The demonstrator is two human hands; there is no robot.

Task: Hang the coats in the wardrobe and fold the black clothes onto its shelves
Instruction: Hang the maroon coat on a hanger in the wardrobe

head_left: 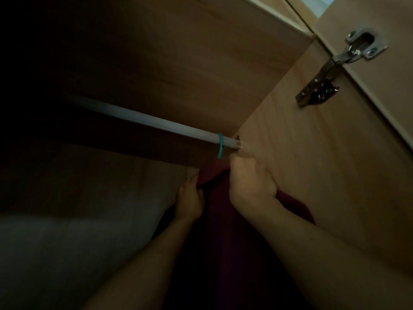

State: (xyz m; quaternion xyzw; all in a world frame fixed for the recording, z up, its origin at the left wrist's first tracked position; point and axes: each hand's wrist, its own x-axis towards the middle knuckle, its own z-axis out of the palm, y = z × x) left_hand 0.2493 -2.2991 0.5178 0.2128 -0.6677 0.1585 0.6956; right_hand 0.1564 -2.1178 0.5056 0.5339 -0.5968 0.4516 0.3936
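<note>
View looked up into the wardrobe [290,166], its interior dim and the whole left side lost in shadow. A pale rail [138,116] ran from the dark left to the right side panel, its left end fading out of sight. A teal hanger hook [220,145] hung over the rail close to the panel; the hanger's body below it was hidden behind fabric and the right hand.

Right hand [250,184] was clenched just under the rail's right end, fist closed on the top of a dark maroon coat [225,231]. What exactly the fingers pinched, collar or hanger, could not be made out. Left hand [190,199] sat lower and to the left, fingers gripping the coat's edge; its palm side was hidden.

The coat hung below the hook, between both hands and against the right panel. Its lower part dropped out of frame at the bottom, and its colour merged with the shadow there, so its outline was uncertain. A paler reddish patch showed near the top between the hands.

A grey-white mass [67,253] filled the lower left; too dark and blurred to identify. A metal hinge [330,70] joined the panel to the open door [380,90] at upper right, the door cut off by the frame edge.
</note>
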